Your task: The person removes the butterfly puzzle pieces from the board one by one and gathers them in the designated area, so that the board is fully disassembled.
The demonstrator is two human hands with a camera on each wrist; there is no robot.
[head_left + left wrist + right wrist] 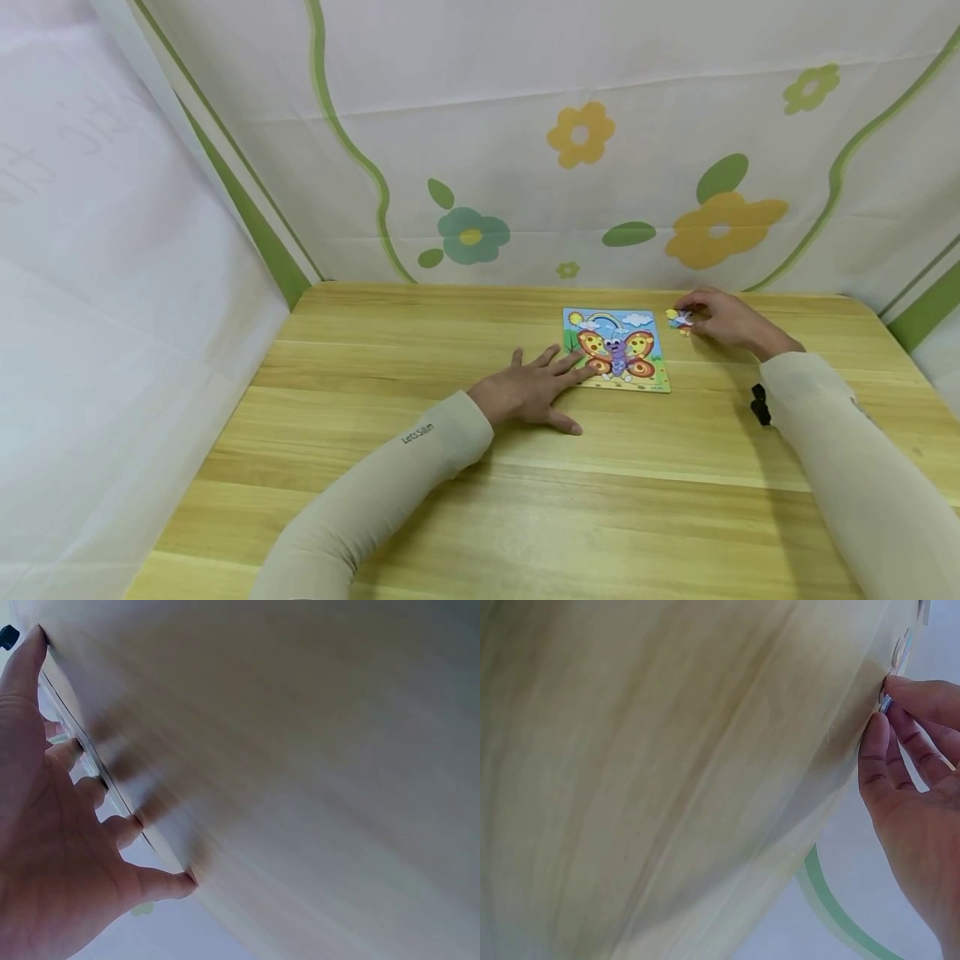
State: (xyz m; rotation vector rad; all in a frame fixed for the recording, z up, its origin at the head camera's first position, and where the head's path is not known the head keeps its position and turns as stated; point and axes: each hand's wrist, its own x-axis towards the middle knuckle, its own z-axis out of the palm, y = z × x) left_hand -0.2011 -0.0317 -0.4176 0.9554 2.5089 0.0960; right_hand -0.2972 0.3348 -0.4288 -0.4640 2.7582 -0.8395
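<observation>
A square butterfly jigsaw puzzle (627,325) lies near the table's back edge, showing a purple butterfly with red and yellow wings, a sun and a rainbow. My left hand (531,388) is spread out at its left side, some straight fingertips resting on the picture and the thumb on the wood. In the left wrist view the spread fingers (124,829) touch down along the board's edge. To the right of the puzzle, my right hand (722,320) pinches a small colourful puzzle piece (681,318) at the tabletop. The right wrist view shows the piece (886,702) between fingertips, mostly hidden.
The wooden table (465,333) meets a white curtain (487,108) with printed flowers at its back edge. Another white sheet (135,292) hangs along the left side. A small black object (761,405) sits at the right sleeve's cuff.
</observation>
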